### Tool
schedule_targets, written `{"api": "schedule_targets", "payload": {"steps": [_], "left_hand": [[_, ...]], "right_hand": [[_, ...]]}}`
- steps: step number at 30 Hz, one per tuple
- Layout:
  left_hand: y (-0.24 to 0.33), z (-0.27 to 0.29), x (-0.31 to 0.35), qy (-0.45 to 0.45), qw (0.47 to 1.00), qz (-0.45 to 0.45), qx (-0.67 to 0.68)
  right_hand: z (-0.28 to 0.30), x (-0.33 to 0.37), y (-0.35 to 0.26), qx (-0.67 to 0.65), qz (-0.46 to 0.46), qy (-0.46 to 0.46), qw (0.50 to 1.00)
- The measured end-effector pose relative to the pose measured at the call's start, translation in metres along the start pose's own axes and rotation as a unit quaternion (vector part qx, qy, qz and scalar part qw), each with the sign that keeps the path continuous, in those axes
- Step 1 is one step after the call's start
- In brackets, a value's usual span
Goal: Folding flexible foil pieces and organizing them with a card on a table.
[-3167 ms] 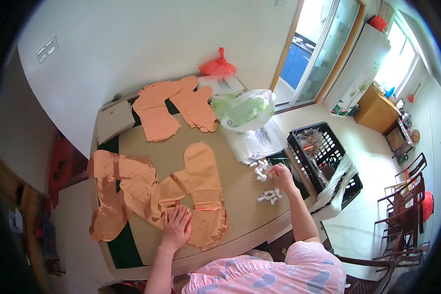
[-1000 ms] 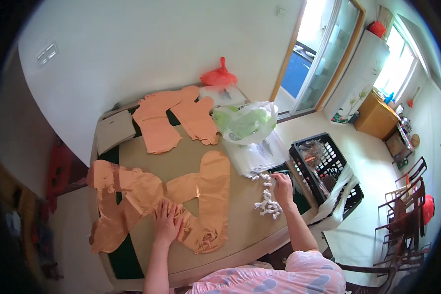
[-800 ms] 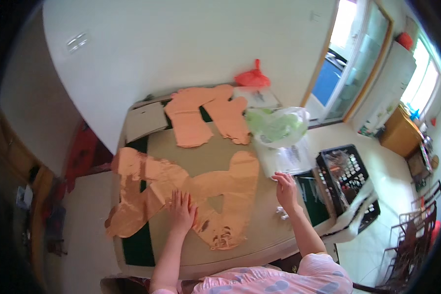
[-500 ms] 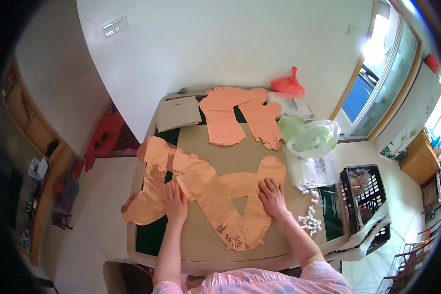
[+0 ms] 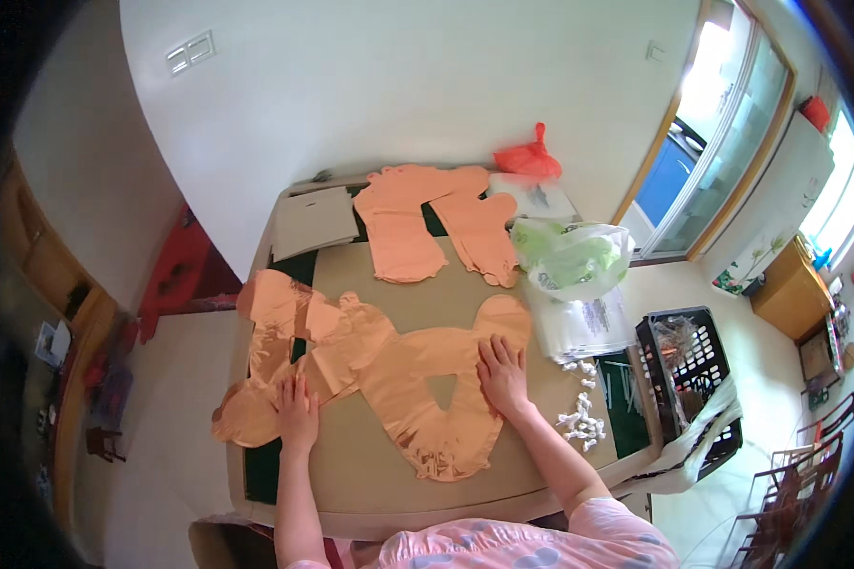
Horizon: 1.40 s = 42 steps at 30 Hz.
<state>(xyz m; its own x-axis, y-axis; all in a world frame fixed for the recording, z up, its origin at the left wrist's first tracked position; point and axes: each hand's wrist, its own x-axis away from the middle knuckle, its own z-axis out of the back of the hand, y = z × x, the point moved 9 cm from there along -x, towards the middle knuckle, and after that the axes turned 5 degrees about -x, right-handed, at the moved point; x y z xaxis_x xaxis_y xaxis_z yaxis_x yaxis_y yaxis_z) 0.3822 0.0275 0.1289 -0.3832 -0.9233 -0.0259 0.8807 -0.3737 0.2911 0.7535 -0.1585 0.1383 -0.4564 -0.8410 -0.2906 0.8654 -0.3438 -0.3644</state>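
Note:
A flat, uninflated rose-gold foil balloon (image 5: 381, 365) lies across the near half of the table, with a triangular opening in its right part. Its left part is creased and folded, with shiny rounded ends. My left hand (image 5: 297, 414) rests at the lower edge of that folded part, fingers stretched forward on the foil. My right hand (image 5: 505, 379) lies flat with spread fingers on the balloon's right limb, below its rounded top. More flat balloons of the same colour (image 5: 403, 237) are stacked at the far side of the table.
Grey-beige card sheets (image 5: 313, 223) lie at the far left. To the right are a red plastic bag (image 5: 529, 159), a green-white plastic bag (image 5: 571, 258), clear packets (image 5: 584, 327) and small white knotted pieces (image 5: 582, 422). A black crate (image 5: 688, 370) stands beyond the table's right edge.
My left hand has moved left and slightly nearer me, and the foil flap beside it now lies spread further left. My right hand stays on the right limb. The whole view has shifted slightly.

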Motion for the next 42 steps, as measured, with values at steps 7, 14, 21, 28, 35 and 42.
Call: {"api": "schedule_targets", "payload": {"steps": [7,14,21,28,35,42], "left_hand": [[0.080,0.026,-0.007,0.073,0.986,-0.137,0.058],[0.152,0.008,-0.026,0.055,0.975,-0.214,0.032],[0.208,-0.002,-0.073,0.069,0.954,-0.290,-0.017],[0.265,-0.040,-0.119,-0.015,0.947,-0.320,0.028],[0.341,-0.088,-0.156,-0.056,0.925,-0.374,0.020],[0.381,-0.112,-0.183,-0.020,0.932,-0.363,-0.016]], "right_hand": [[0.017,-0.021,-0.007,-0.027,0.011,0.010,1.000],[-0.001,-0.046,0.008,-0.017,0.008,0.028,0.999],[0.037,-0.184,0.045,-0.111,0.032,0.143,0.983],[-0.028,-0.281,0.106,-0.053,-0.039,0.062,0.996],[-0.048,-0.315,0.128,-0.141,-0.046,0.114,0.982],[-0.051,-0.324,0.126,-0.134,-0.052,0.107,0.984]]}}
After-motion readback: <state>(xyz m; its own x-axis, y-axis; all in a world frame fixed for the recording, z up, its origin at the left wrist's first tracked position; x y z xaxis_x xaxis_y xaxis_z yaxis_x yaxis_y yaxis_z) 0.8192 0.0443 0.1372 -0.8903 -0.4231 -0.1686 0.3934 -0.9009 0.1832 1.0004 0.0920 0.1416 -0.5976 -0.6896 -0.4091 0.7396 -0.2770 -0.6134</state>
